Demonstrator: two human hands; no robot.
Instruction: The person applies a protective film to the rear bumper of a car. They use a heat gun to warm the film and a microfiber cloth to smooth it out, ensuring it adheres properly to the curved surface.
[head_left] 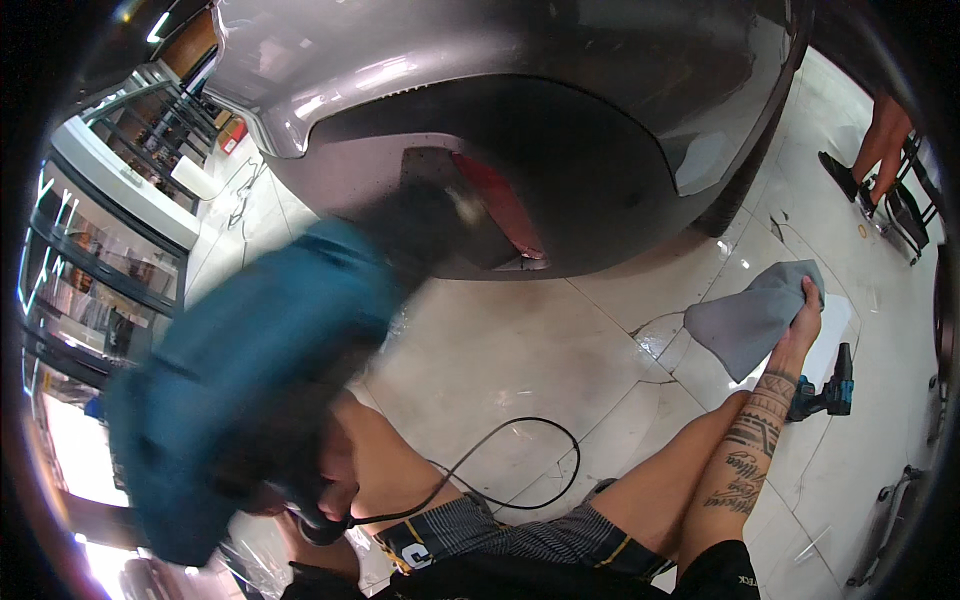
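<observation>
In my left hand (338, 475) is a teal heat gun (260, 330) with a black front end and a cord, large in view and smeared by motion. My fingers are wrapped round its handle, partly hidden in shadow. Its nozzle points toward a dark grey car bumper (590, 150) with a red reflector (497, 205) set low in it; whether it touches cannot be told. Off to the right, my right hand (803, 318) grips a grey cloth (745, 310) that hangs over the floor, apart from the car.
A black cord (578, 460) loops between my bare legs. On the tiled floor beside my right forearm lies a teal and black cordless tool (828, 392), near a white sheet (835, 325). Another person's legs (880, 145) and a black chair (908, 215) are at the far right. Shelving (150, 110) stands left.
</observation>
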